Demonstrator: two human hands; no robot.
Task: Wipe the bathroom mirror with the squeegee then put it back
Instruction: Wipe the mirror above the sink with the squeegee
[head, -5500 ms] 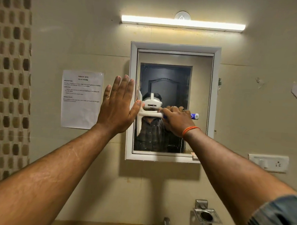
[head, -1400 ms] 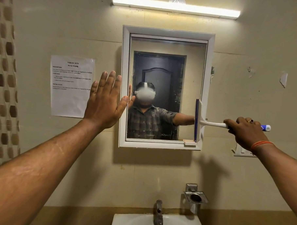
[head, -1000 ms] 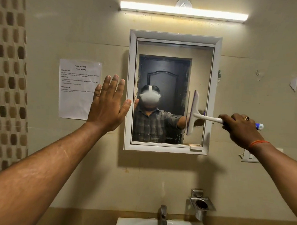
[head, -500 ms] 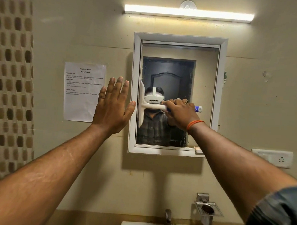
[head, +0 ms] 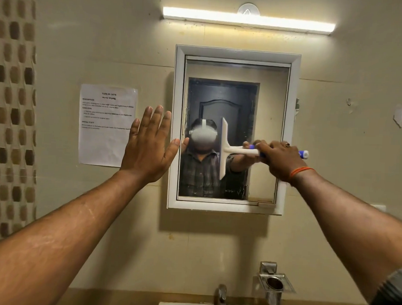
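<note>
The right hand (head: 280,159) is gripping the squeegee (head: 239,150) by its blue-and-white handle, fingers curled round it. The handle is running level, leftward from the grip, and the blade is standing upright against the mirror (head: 269,104) near its middle. The left hand (head: 149,147) is lying flat and open on the wall, its thumb touching the mirror's left frame. The right is the working hand. Left of the mirror, a paper notice (head: 106,125) is reading "Mirror Wiping"; its smaller lines are too small to read.
</note>
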